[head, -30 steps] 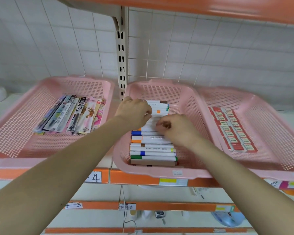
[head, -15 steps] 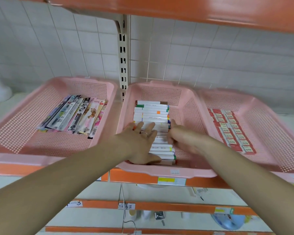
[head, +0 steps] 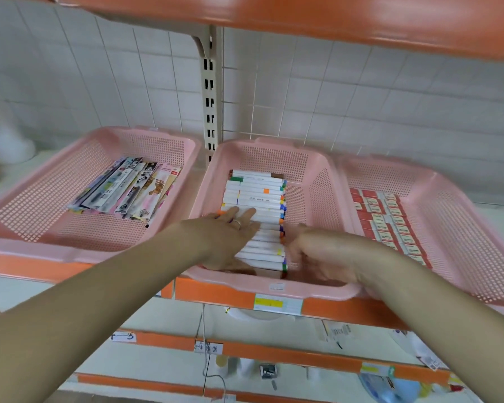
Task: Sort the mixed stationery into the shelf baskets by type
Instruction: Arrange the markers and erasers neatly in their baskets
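Head view, 3 pink baskets side by side on the orange shelf [head: 216, 293].

Middle basket [head: 274, 159]: holds the markers [head: 256, 196], white barrels with coloured ends, laid crosswise in 1 column running from the far wall to the near rim. They sit toward the left side of the basket.

My left hand [head: 230, 237]: reaches in over the near rim and lies flat on the markers about midway along the column. Fingers are straight, slightly spread and pointing far. It grips nothing. A ring [head: 237, 224] shows on 1 finger.

My right hand [head: 323, 254]: inside the same basket, at the right-hand ends of the near markers. It is motion-blurred, so I cannot tell whether it grips anything or how the fingers lie. The 2 hands are apart, with the marker column between them.

Left basket [head: 157, 146]: flat pen packets [head: 128, 187] fanned together, toward its right half.

Right basket [head: 463, 222]: small red-and-white boxes [head: 387, 219] in rows along its left side.

Behind: white tiled wall [head: 361, 97] and a slotted upright [head: 209, 91] between the left and middle baskets. A yellow label [head: 269, 303] is on the shelf edge below the middle basket.
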Tool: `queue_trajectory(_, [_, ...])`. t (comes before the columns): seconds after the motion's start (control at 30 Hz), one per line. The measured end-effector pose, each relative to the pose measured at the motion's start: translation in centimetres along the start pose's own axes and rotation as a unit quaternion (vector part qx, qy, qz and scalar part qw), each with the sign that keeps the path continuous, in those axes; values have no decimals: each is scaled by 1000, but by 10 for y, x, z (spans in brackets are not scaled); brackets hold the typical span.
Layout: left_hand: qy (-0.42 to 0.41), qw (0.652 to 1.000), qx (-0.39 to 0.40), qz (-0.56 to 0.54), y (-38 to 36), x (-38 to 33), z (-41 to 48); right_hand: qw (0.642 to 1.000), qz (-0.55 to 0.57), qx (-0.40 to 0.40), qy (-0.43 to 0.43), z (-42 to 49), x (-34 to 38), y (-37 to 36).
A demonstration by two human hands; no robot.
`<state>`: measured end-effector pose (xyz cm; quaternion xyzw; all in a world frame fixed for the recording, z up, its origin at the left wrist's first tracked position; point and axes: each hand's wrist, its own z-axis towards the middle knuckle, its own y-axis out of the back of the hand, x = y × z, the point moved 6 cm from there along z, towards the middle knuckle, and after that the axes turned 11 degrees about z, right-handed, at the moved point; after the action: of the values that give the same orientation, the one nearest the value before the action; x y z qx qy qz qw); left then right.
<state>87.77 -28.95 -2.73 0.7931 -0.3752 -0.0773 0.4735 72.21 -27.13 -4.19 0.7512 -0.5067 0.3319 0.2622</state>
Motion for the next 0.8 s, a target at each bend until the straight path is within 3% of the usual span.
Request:
queue_trajectory(0.3, [42, 999, -3, -30, 1, -2, -5, 999, 43, -5, -12, 9, 4, -30])
queue_trajectory(0.4, [41, 998, -8, -46, -1, 1, -3, 997, -9, -76, 14, 10, 8, -7])
queue_trajectory(0.5, [41, 997, -24, -54, 0, 0, 5, 988, 40, -142, 37, 13, 18, 7])
queue_trajectory(0.63, [35, 998, -3, -50, -7, -5, 14, 994, 69, -81, 2, 29, 20, -18])
queue_trajectory(0.8, [25, 998, 10, -56, -10, 0, 21, 996, 38, -71, 46, 32, 22, -11])
